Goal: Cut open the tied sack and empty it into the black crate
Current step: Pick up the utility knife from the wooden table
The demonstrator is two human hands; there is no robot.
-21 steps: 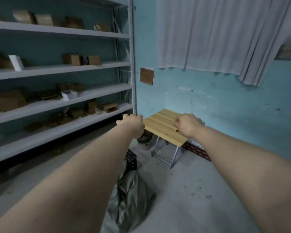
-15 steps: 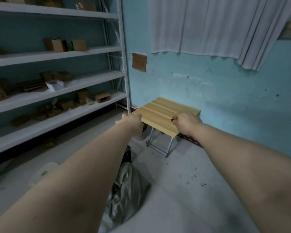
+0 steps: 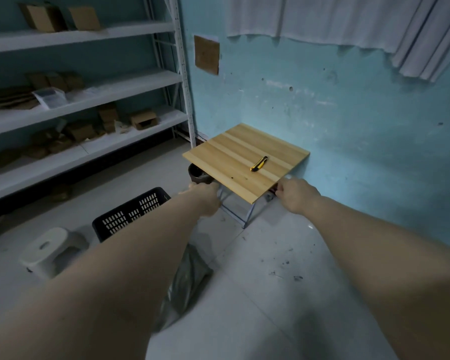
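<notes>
A yellow and black utility knife (image 3: pixel 259 163) lies alone on the small wooden folding table (image 3: pixel 226 149). My right hand (image 3: pixel 296 194) hovers just off the table's near corner with curled fingers and nothing in it. By the table's front left edge, my left hand (image 3: pixel 205 198) is also curled and holds nothing. On the floor below my left forearm lies the grey-green sack (image 3: pixel 190 276), partly hidden by the arm. The black slotted crate (image 3: pixel 133 211) stands on the floor left of the sack, its near side hidden by my arm.
A white plastic stool (image 3: pixel 50 248) stands left of the crate. A dark round pot (image 3: pixel 198 175) sits under the table's left edge. White metal shelves (image 3: pixel 89 100) with cardboard boxes line the left wall. The turquoise wall is right behind the table.
My right hand has let go of the knife, which now lies on the table. Both hands have drawn back to the table's near edge, and the view has tipped down.
</notes>
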